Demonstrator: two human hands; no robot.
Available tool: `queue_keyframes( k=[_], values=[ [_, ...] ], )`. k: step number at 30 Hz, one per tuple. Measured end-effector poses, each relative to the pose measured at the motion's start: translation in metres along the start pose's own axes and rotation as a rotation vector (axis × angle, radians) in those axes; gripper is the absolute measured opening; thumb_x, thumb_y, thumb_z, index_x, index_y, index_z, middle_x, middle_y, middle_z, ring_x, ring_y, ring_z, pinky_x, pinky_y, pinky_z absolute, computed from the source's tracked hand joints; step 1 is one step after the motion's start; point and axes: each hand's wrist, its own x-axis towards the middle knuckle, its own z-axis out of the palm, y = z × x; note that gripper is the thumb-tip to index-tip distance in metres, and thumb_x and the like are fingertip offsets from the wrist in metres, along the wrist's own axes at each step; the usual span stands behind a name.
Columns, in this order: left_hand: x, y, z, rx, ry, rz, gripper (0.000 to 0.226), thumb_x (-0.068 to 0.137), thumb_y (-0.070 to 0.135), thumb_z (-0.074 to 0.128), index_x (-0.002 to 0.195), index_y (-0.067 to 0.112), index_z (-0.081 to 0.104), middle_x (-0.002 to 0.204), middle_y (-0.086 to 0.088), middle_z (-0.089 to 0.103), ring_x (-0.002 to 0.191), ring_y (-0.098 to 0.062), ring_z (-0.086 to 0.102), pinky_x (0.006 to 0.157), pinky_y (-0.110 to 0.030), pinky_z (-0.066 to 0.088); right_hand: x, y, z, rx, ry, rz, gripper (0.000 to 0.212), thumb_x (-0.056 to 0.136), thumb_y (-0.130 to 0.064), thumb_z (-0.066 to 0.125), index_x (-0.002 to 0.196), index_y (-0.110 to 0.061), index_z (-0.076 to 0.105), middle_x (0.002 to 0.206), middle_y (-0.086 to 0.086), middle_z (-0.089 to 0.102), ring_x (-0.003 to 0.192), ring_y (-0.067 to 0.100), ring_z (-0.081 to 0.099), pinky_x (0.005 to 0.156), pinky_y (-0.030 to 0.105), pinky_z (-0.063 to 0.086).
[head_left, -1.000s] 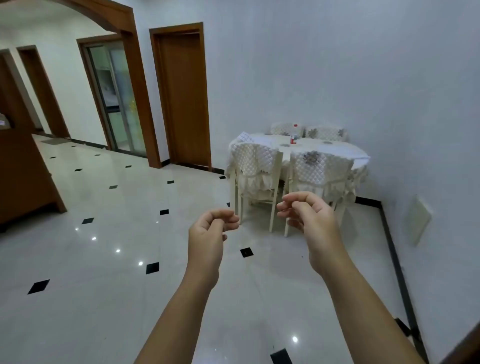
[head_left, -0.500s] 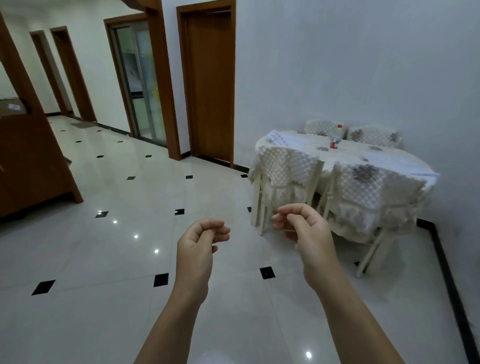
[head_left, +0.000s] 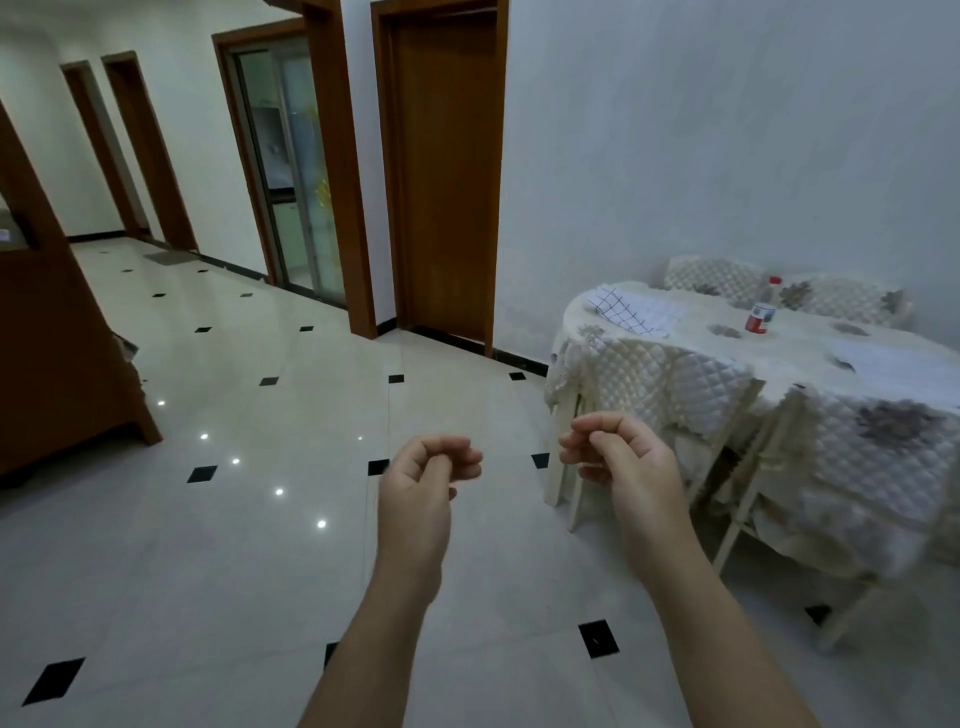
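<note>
Against the frame half a second before: the bench (head_left: 810, 348) sat larger and further right in the view, its far edge cut by the frame; the brown door (head_left: 447, 182) had shifted towards centre; both hands kept the same posture and spacing.

Room: glossy pale tiled floor (head_left: 260, 571) with small black diamond insets and lamp reflections; plain white wall (head_left: 727, 130) behind the bench; glass door (head_left: 291, 171) left of the brown door; dark wooden cabinet (head_left: 52, 364) at the left edge. The bench carried a pale cloth; on it a red-and-white can (head_left: 760, 317) and a checked cloth (head_left: 634, 312), well apart.

Grip: left hand (head_left: 415, 493) raised over the floor, fingers curled in to the thumb, clenched on nothing visible; right hand (head_left: 628, 467) likewise curled, fingertips meeting the thumb, nothing seen in it; the hands apart, not touching.

Nearest thing: the chair (head_left: 660, 384) with the quilted cover, pushed in at the bench's near left side, just beyond the right hand, untouched; a second chair (head_left: 872, 457) stood to its right.
</note>
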Motion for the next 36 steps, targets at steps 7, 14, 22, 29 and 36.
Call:
queue_keyframes(
  k=[7, 14, 22, 29, 36],
  values=[
    [0.145, -0.035, 0.03, 0.027, -0.019, -0.071, 0.032, 0.091, -0.002, 0.038, 0.081, 0.017, 0.062, 0.078, 0.001, 0.068, 0.071, -0.009, 0.062, 0.066, -0.022, 0.043, 0.135, 0.054, 0.048, 0.023, 0.017, 0.049, 0.028, 0.091, 0.001, 0.041, 0.081, -0.014, 0.062, 0.077, 0.001, 0.067, 0.065, 0.006, 0.063, 0.06, 0.014, 0.048],
    [0.315, -0.058, 0.113, 0.093, -0.119, -0.063, 0.032, 0.093, 0.0, 0.038, 0.083, 0.018, 0.062, 0.078, 0.003, 0.069, 0.073, -0.008, 0.063, 0.068, -0.021, 0.044, 0.319, 0.081, 0.056, 0.043, 0.11, 0.043, 0.03, 0.089, 0.001, 0.041, 0.078, -0.016, 0.062, 0.073, -0.002, 0.067, 0.065, 0.009, 0.062, 0.066, 0.023, 0.045],
    [0.49, -0.071, 0.171, 0.1, -0.11, -0.071, 0.031, 0.094, 0.002, 0.039, 0.086, 0.018, 0.063, 0.08, 0.001, 0.069, 0.075, -0.009, 0.064, 0.07, -0.023, 0.045, 0.496, 0.103, 0.088, 0.085, 0.134, 0.02, 0.031, 0.087, 0.005, 0.04, 0.078, -0.014, 0.063, 0.07, -0.002, 0.067, 0.063, 0.01, 0.06, 0.068, 0.028, 0.044],
    [0.644, -0.116, 0.195, 0.06, -0.142, -0.149, 0.029, 0.093, 0.001, 0.042, 0.083, 0.018, 0.063, 0.079, 0.002, 0.07, 0.073, -0.009, 0.064, 0.07, -0.024, 0.045, 0.637, 0.147, 0.135, 0.052, 0.172, 0.077, 0.032, 0.088, 0.004, 0.04, 0.076, -0.015, 0.063, 0.069, -0.004, 0.068, 0.061, 0.006, 0.061, 0.066, 0.023, 0.044],
    [0.828, -0.129, 0.205, 0.091, -0.184, -0.145, 0.03, 0.093, 0.001, 0.041, 0.082, 0.018, 0.062, 0.08, 0.002, 0.069, 0.075, -0.009, 0.063, 0.073, -0.025, 0.046, 0.794, 0.172, 0.219, 0.054, 0.214, 0.108, 0.032, 0.088, 0.005, 0.039, 0.075, -0.015, 0.061, 0.068, -0.002, 0.066, 0.06, 0.009, 0.06, 0.064, 0.023, 0.042]
  ],
)
